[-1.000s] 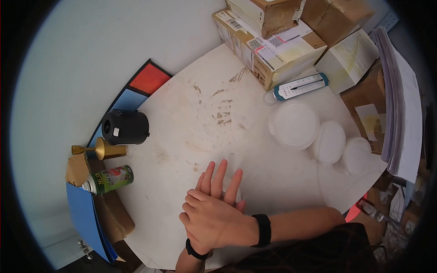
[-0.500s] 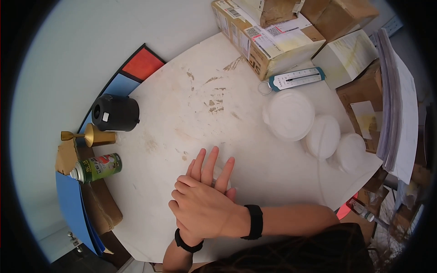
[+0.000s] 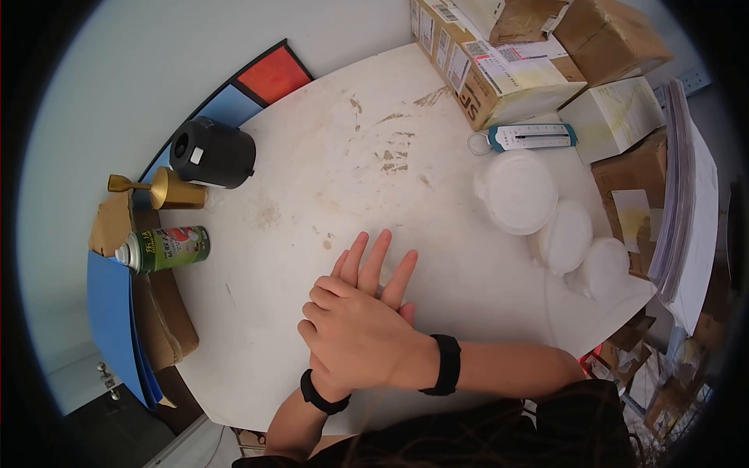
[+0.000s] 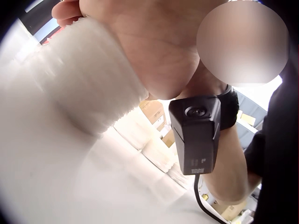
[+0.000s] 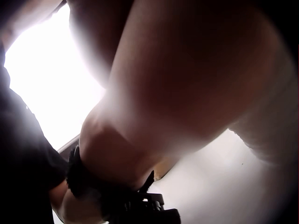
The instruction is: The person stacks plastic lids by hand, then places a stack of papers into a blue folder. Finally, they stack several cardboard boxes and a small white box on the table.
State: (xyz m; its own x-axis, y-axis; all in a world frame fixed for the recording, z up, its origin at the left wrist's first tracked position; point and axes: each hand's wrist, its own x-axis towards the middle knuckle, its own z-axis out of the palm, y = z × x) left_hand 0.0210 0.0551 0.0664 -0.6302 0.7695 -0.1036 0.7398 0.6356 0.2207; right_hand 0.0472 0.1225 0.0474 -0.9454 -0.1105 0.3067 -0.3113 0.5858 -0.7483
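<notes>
My two hands lie stacked near the front of the white table (image 3: 312, 226). The left hand (image 3: 374, 265) is underneath, palm down, with its fingers spread forward. Across its back rests the right hand (image 3: 363, 335), fingers bent around its outer edge. Beneath both palms, the left wrist view shows a white, squat cylinder (image 4: 86, 74) with ruffled rims, standing on the table; from above the hands hide nearly all of it. The right wrist view is dark and blurred, with part of the cylinder (image 5: 275, 126) at its right edge. Each wrist wears a black band.
Three white round bundles (image 3: 523, 191) stand in a row at right. Behind them lie a spring scale (image 3: 534, 136) and cardboard boxes (image 3: 507, 86). Along the left edge are a black canister (image 3: 212, 152), a gold goblet-like piece (image 3: 175, 189), a green spray can (image 3: 175, 247) and blue folders (image 3: 117, 320).
The head view has shifted, so the things along the left edge appear higher now. Both hands keep the same stacked pose over the same spot.
</notes>
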